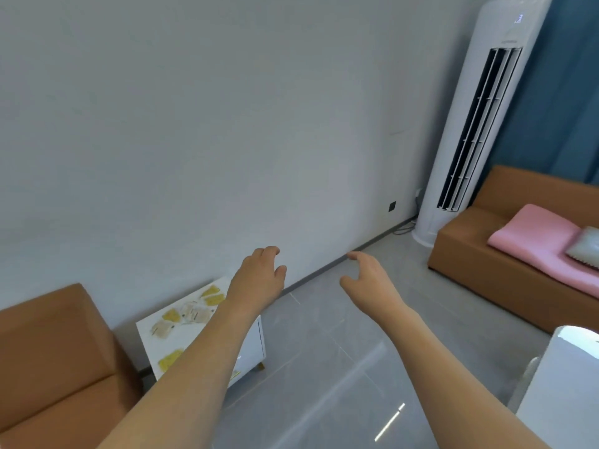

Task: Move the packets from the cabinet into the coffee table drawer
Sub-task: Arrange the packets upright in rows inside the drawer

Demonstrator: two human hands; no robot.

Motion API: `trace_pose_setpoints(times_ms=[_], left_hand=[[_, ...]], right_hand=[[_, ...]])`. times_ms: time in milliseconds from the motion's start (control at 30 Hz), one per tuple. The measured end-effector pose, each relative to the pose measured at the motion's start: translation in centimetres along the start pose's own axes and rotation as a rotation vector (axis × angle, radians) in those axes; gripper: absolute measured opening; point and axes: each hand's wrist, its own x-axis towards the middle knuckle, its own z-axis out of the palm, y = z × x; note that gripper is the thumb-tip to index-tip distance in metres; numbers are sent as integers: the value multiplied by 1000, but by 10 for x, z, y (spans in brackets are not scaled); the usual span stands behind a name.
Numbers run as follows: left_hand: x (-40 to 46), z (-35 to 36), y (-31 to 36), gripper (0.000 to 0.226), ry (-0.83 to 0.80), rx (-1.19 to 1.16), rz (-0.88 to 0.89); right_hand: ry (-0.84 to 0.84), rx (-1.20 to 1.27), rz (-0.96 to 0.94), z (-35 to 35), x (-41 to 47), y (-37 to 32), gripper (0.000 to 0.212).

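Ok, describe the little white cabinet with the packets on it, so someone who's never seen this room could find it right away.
Start at the brown sofa in the near left corner, against the pale wall. Right beside it, also against that wall, stands the low white cabinet on short legs. It is the only piece of furniture with yellow and beige packets scattered across its top; the left hand hovers over its far end.

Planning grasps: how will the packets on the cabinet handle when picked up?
The packets lie flat and thin on the cabinet, so probably light and floppy. They overlap in a loose scatter, so a push would likely slide several together. Too blurred to judge slipperiness.
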Motion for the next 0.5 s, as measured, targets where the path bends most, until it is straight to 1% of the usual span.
trace_pose_setpoints(times_ms=[100,200,367,500], left_hand=[[45,11,-33,45,-51,1,4],[87,11,-78,45,-96,44,-38],[157,-19,-161,48,-148,100,-129],[205,-41,-229,52,-168,90,-169]], right_hand=[[-7,4,19,35,49,-9,57],[-41,45,12,79,102,-23,57],[-103,79,17,150,185,-65,56],[-166,41,-23,209,238,-108,56]])
